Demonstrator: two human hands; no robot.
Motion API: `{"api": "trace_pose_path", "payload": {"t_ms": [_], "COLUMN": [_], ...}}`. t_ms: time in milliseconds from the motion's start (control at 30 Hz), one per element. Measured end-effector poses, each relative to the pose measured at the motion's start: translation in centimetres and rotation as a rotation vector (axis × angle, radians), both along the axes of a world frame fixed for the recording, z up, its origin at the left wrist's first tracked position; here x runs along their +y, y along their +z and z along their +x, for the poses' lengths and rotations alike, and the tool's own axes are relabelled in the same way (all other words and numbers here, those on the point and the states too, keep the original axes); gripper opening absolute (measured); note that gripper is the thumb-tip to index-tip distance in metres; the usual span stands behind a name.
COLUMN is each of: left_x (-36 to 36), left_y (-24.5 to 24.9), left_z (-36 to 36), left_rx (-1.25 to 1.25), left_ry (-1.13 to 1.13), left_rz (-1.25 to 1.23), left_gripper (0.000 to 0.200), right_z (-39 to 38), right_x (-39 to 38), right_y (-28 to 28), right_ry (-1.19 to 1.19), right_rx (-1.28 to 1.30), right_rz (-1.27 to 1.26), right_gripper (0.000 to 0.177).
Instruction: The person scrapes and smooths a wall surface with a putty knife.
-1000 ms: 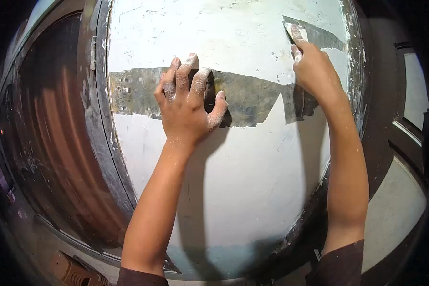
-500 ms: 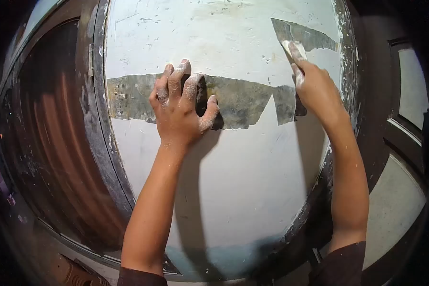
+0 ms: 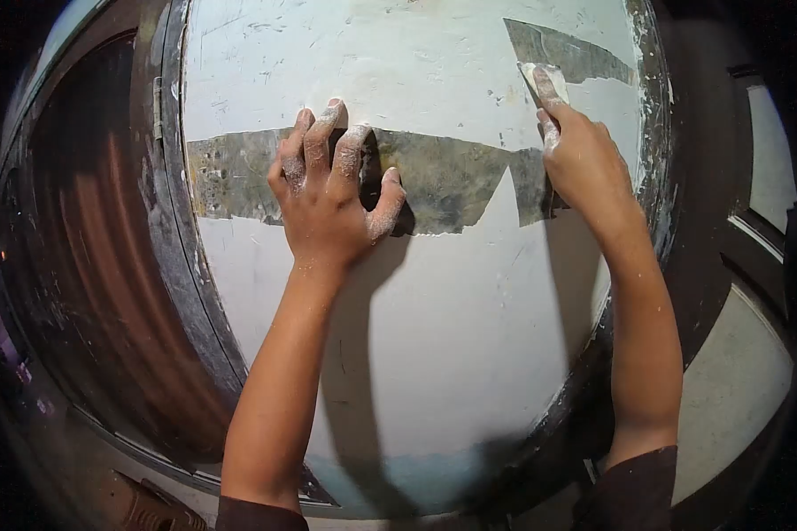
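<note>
A white-painted wall panel (image 3: 434, 327) stands in front of me, with a bare grey band (image 3: 452, 177) across its middle and a smaller grey patch (image 3: 576, 53) at the upper right. My left hand (image 3: 328, 195) rests against the panel over the grey band, fingers bent and spread, white dust on them, holding nothing. A scraper (image 3: 553, 80) with a pale, powdery blade is gripped in my right hand (image 3: 584, 155). Its blade touches the panel at the lower left of the small patch. My right index finger lies along the blade; the handle is mostly hidden by my palm.
Worn dark frame strips edge the panel, the left one (image 3: 173, 177) carrying a hinge (image 3: 158, 108). Left of it is a dark opening with a brown curtain (image 3: 106, 265). A dark panelled door (image 3: 708, 203) stands at right. A brown object (image 3: 150, 509) lies at the bottom left.
The whole view has shifted slightly, so the panel and both hands appear a little higher. Against the panel, the scraper sits almost where it was, and my left hand stays on the grey band.
</note>
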State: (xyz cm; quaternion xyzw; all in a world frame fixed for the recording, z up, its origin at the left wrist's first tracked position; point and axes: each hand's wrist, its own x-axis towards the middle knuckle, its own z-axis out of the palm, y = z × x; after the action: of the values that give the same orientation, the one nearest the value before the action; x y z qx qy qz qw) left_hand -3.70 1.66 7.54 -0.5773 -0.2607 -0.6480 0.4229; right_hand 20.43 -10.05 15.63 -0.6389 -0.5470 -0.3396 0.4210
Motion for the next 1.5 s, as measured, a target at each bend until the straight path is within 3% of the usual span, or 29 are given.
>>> {"api": "trace_pose_path", "payload": {"t_ms": [567, 1033, 1500], "left_x": [0.0, -0.4, 0.0], "left_y": [0.1, -0.1, 0.0], "left_z": [0.0, 0.2, 0.0], "left_rx": [-0.002, -0.012, 0.005], "left_ry": [-0.005, 0.03, 0.034], "left_rz": [0.005, -0.025, 0.017], "left_gripper": [0.05, 0.052, 0.053], "right_z": [-1.8, 2.0, 0.0], "right_x": [2.0, -0.7, 0.3], "right_y": [5.0, -0.4, 1.6], "right_ry": [0.012, -0.015, 0.042], "right_rx": [0.034, -0.086, -0.079], "right_rz": [0.03, -0.092, -0.019], "right_gripper": [0.037, 0.032, 0.033]}}
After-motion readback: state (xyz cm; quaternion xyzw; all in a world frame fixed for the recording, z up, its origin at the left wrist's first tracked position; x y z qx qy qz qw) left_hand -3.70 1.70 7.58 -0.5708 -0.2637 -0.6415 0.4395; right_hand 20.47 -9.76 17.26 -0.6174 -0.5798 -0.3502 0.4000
